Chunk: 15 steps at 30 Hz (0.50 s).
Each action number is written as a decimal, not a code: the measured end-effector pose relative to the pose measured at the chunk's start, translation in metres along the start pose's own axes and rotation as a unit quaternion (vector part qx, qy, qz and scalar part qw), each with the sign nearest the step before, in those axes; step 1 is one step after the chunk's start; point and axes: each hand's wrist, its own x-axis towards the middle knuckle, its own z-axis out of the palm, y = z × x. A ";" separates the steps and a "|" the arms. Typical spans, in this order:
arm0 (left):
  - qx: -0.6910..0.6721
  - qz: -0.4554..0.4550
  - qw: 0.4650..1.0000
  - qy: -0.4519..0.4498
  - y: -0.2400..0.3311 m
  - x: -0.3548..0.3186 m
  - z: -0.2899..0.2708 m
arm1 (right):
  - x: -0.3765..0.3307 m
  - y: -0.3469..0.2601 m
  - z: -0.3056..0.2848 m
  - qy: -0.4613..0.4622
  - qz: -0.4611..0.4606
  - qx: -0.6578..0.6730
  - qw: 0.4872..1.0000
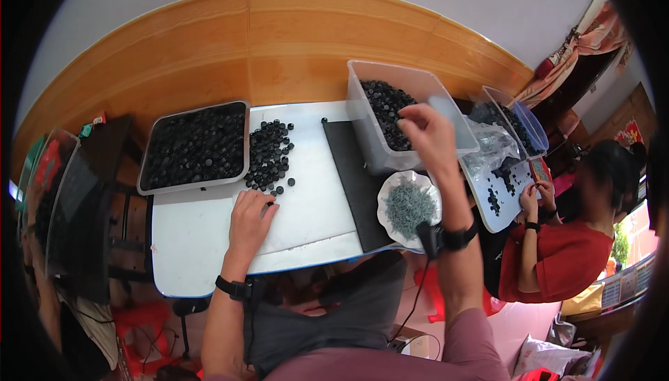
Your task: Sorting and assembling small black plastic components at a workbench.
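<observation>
My left hand (249,222) rests at the near side of the white tabletop, with a small black round piece (269,204) pinched between thumb and forefinger. Just beyond it lies a loose pile of black round pieces (268,154), spilling beside a shallow tray (245,165) full of them. Raised over the near right part of a deep translucent bin (380,161), my right hand (428,133) has its thumb and fingers drawn together. What they hold, if anything, is too small to tell. Black pieces (383,105) fill the bin's bottom.
A white scalloped bowl (382,210) of small grey-green pieces stands under my right forearm, beside a dark mat (348,172). At right, a person in a red shirt (575,255) handles small parts at a white board (496,222). Another bin (533,130) and a plastic bag (491,140) lie beyond.
</observation>
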 end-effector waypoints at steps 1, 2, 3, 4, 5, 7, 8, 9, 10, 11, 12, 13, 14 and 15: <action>-0.002 0.003 1.000 0.002 0.000 0.000 0.000 | 0.019 0.026 -0.009 -0.031 -0.016 -0.067 0.997; 0.004 -0.005 1.000 0.000 0.000 -0.002 -0.001 | 0.031 0.033 -0.017 -0.067 -0.008 -0.124 0.990; -0.010 0.002 1.000 0.010 0.001 0.000 0.003 | 0.042 0.049 -0.025 -0.111 0.020 -0.164 0.980; -0.022 0.011 0.999 0.021 0.002 0.004 0.005 | 0.049 0.064 -0.029 -0.144 0.033 -0.189 0.971; -0.022 0.005 1.000 0.013 0.003 0.005 0.004 | 0.053 0.074 -0.032 -0.171 0.041 -0.191 0.966; -0.012 0.001 1.000 0.020 0.000 0.002 0.003 | 0.056 0.081 -0.028 -0.203 0.046 -0.189 0.960; -0.009 0.005 1.000 0.026 -0.001 0.002 0.003 | 0.056 0.080 -0.025 -0.220 0.060 -0.201 0.953; -0.015 -0.005 1.000 0.024 -0.002 0.000 0.002 | 0.056 0.079 -0.024 -0.236 0.075 -0.213 0.945; -0.013 -0.007 1.000 0.023 -0.002 0.000 0.003 | 0.055 0.079 -0.022 -0.238 0.075 -0.211 0.945; -0.017 0.000 0.999 0.029 -0.002 0.001 0.004 | 0.054 0.078 -0.023 -0.242 0.079 -0.208 0.944; -0.022 0.007 0.999 0.034 -0.001 0.001 0.006 | 0.052 0.078 -0.025 -0.245 0.083 -0.207 0.944; -0.024 0.009 0.999 0.030 -0.001 0.000 0.005 | 0.051 0.078 -0.024 -0.243 0.088 -0.207 0.943; -0.014 0.007 0.999 0.036 -0.002 0.001 0.006 | 0.049 0.077 -0.026 -0.227 0.058 -0.218 0.948; -0.007 0.006 0.999 0.039 -0.002 0.002 0.009 | 0.047 0.077 -0.030 -0.210 0.031 -0.230 0.950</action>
